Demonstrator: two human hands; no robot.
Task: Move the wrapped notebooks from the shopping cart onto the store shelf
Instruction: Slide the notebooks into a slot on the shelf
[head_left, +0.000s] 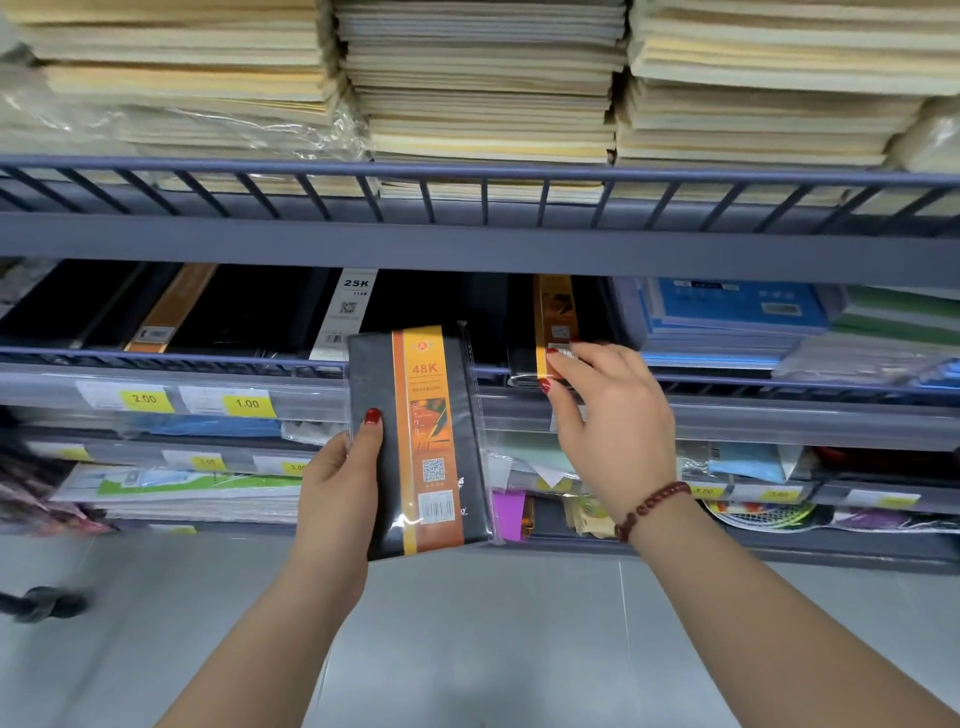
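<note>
1. A grey floor lies nearest, with two bare forearms reaching up from the bottom edge toward a store rack.
2. The left hand grips a notebook by its left edge, thumb curled onto the cover and fingers behind it. The notebook is dark, clear-wrapped, and has an orange band marked "48K". It is held upright in front of the rack, not on any shelf.
3. The right hand, with a bead bracelet at the wrist, is just right of that notebook. Its thumb and forefinger pinch the near end of a second notebook.
4. The lower shelves hold wrapped paper goods behind yellow price tags.
5. The second notebook, black with an orange band, lies on the middle shelf, its near end at the front rail.
6. To its left, this shelf holds more black notebooks with orange or white bands; toward the right end are blue books.
7. The top shelf, farthest up, holds tall stacks of cream paper behind a barred rail.
</note>
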